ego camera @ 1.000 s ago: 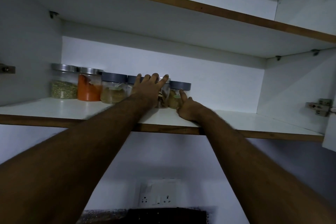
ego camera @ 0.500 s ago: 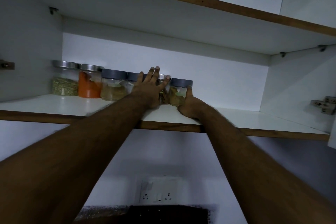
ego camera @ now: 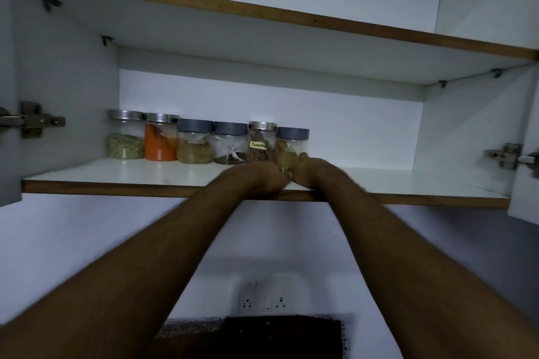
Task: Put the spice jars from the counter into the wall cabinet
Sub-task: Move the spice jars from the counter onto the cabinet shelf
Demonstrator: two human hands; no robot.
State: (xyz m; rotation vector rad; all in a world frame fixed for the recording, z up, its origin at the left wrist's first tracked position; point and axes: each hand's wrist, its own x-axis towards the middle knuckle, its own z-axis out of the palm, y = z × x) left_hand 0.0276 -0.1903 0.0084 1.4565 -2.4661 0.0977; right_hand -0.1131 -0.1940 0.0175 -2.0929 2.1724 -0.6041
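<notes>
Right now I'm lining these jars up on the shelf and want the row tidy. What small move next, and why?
Probably nudge the rightmost jar back with the right hand, level with the cinnamon jar. It appears to sit slightly nearer the shelf front, both hands are low at its base, and the left hand is already beside it.

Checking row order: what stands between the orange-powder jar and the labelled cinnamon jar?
Head view: two grey-lidded jars, one with tan powder, one with dark contents.
</notes>
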